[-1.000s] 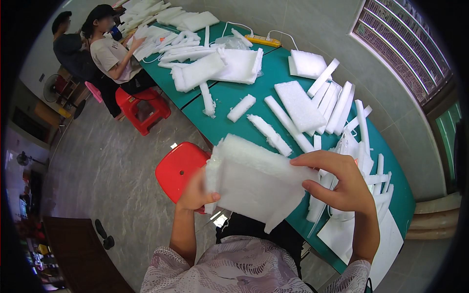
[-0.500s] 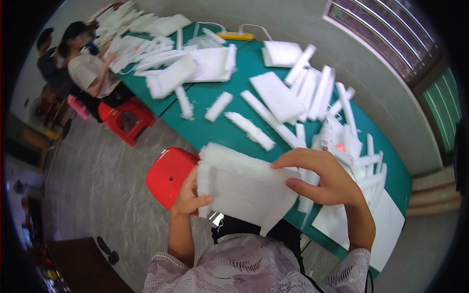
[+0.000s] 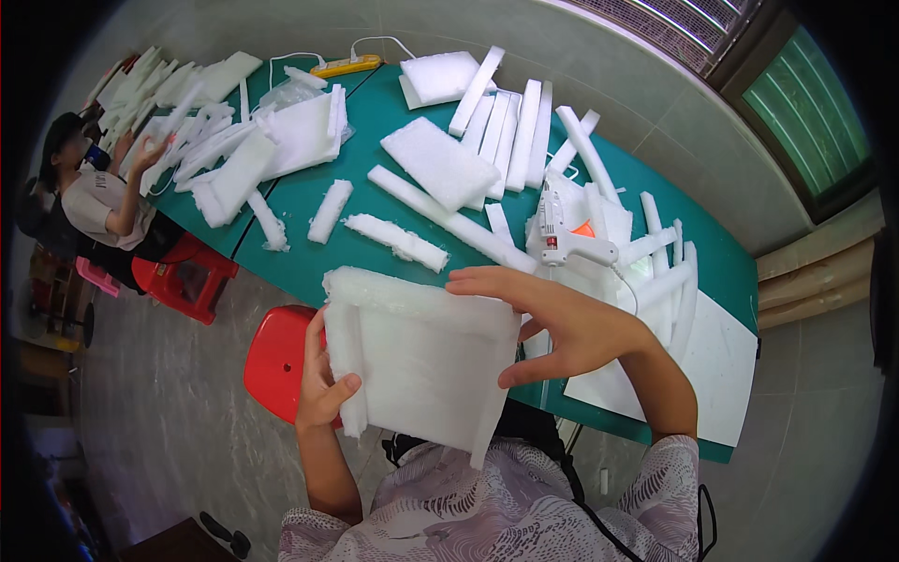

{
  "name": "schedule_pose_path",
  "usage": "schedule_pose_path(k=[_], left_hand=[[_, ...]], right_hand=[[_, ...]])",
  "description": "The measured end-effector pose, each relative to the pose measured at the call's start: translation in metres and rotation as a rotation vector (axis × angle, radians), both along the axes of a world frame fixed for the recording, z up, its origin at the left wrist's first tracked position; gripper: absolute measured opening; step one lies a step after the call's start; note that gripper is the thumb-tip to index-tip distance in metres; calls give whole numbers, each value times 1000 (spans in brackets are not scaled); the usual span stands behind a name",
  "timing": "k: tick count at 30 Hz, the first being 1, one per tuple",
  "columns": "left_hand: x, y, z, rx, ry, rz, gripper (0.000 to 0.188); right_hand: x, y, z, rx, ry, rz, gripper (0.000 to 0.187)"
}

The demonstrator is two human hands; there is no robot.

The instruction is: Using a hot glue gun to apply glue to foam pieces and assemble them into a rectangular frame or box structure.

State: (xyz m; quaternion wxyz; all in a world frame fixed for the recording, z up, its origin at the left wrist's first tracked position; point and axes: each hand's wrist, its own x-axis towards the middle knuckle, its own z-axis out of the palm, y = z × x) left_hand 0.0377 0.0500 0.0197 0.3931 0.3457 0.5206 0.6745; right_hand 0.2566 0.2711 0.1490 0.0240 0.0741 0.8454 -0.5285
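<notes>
A white foam panel [image 3: 421, 375] with foam strips along its top, left and right edges is held up before my chest, tilted. My left hand [image 3: 323, 384] grips its left side, thumb on the near face and fingers partly hidden at the edge. My right hand [image 3: 571, 328] is curved around the upper right corner, index finger along the top strip and thumb against the right strip. Just beyond my right hand, a white hot glue gun [image 3: 571, 245] with an orange part lies on foam pieces on the green table [image 3: 375, 201].
Several loose foam strips [image 3: 398, 241] and flat foam panels [image 3: 438, 161] lie across the table. A yellow power strip [image 3: 346, 66] sits at the back. A red stool [image 3: 276, 361] stands left of me; a co-worker [image 3: 98, 201] sits farther left. A white board [image 3: 698, 375] lies at right.
My view has swung right, so the table contents sit farther left. The foam panel has turned to face me more, and my right hand has shifted along its right corner.
</notes>
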Motion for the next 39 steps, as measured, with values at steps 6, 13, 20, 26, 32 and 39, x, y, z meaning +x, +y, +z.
schedule_pose_path(k=[6, 13, 20, 26, 32, 39], left_hand=[[-3, 4, 10, 126, 123, -106, 112], [-9, 38, 26, 230, 114, -205, 106], [-4, 49, 29, 207, 210, -195, 77], [-6, 45, 32, 167, 251, -157, 80], [-8, 45, 37, 250, 213, -208, 75], [-7, 45, 34, 219, 197, -256, 63]], right_hand=[[3, 1, -11, -15, 67, 47, 80], [6, 0, -16, -21, 60, 66, 78], [13, 5, -31, -111, 148, 5, 78], [10, 2, -29, -138, 173, -3, 77], [12, -1, -31, -155, 160, -22, 79], [12, 0, -39, -175, 134, -65, 80]])
